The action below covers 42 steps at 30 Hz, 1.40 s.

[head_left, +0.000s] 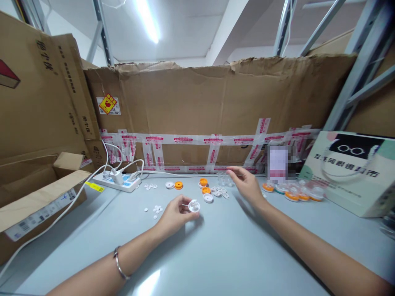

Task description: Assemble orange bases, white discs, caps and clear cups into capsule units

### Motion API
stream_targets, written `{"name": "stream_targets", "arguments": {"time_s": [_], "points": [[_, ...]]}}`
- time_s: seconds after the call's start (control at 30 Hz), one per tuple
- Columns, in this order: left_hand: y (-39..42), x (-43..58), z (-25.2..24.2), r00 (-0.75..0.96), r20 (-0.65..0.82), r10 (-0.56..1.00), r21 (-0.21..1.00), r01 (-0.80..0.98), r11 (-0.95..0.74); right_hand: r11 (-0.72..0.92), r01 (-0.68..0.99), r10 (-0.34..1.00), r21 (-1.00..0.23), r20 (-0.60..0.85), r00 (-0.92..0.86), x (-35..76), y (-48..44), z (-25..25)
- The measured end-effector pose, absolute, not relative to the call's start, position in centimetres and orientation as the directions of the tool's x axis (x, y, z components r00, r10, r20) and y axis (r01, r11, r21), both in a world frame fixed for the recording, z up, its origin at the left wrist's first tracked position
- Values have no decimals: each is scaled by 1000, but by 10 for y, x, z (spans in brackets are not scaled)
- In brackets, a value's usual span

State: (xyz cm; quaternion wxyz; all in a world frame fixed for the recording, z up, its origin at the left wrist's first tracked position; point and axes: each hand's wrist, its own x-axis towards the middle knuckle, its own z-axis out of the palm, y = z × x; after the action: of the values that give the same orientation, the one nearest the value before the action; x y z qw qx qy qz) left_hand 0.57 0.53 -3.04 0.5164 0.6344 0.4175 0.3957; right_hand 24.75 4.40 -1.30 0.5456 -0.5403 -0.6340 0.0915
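My left hand [179,212] is closed around the rim of a small round white plastic case [194,206], its open side showing white parts inside. Farther off on the right, my right hand [245,185] has thumb and index finger pinched together at the edge of a clear plastic cover [222,177]; the grip is hard to see against the clear plastic. Just below those covers lies a pile of small white flat pieces [220,192]. Orange discs [206,190] and a white round part [208,198] are between my hands.
Small white discs [158,209] lie left of my left hand. A white power strip [119,181] with cables stands behind. Clear-topped orange and white cases [296,195] are on the right, by a printed paper bag [348,172]. Cardboard [191,98] walls the back; an open box [40,197] stands left.
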Motion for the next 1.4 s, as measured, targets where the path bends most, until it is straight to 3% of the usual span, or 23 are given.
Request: {"name": "stream_targets", "arguments": {"time_s": [0.27,0.47,0.67,0.77,0.87,1.17,1.4], "points": [[5,8,-26,326,53,944,998,5,-57,323,711,805,-625,577,142,287,82,-44],[-5,5,-12,333,40,942,999,2,-43,289,691,818,-663,546,182,282,80,-48],[-10,5,-7,314,44,948,999,-41,-33,352,564,805,-747,549,224,257,50,-10],[-11,7,-7,301,64,952,997,-50,-51,479,272,857,-835,512,65,224,20,13],[-13,9,-7,316,87,945,996,-31,-82,420,128,907,-899,408,-108,198,-4,23],[-16,9,-2,328,125,936,992,-25,-124,516,147,849,-844,482,-215,188,-16,19],[-16,11,-3,329,121,936,992,-59,-108,500,149,860,-853,468,-206,185,-18,19]]}}
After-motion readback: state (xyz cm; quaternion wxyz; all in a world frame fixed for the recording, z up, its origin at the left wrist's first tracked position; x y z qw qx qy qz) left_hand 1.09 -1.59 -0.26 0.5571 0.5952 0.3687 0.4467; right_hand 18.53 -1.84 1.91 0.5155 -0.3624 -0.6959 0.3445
